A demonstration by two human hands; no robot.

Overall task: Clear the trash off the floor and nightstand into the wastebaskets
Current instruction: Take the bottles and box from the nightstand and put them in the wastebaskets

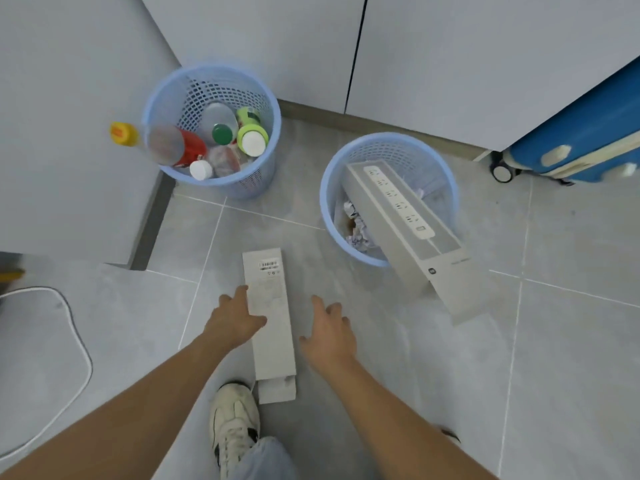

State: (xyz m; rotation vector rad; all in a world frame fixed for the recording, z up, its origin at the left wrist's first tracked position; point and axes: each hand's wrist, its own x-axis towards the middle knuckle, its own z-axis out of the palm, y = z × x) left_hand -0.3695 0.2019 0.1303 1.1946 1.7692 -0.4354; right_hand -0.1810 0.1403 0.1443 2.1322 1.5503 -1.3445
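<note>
A long, flat grey cardboard box (269, 317) with a barcode label lies on the grey tiled floor (571, 341), its near end beside a white sneaker (233, 417). The left hand (235, 322) rests against the box's left edge, fingers extended and relaxed, grasping nothing. The right hand (329, 332) hovers just right of the box, fingers spread and loose. Beyond, a blue mesh plastic wastebasket (446, 188) holds crumpled paper and a tilted power-strip carton (408, 233); a second blue mesh wastebasket (162, 84) holds plastic bottles (221, 133).
</note>
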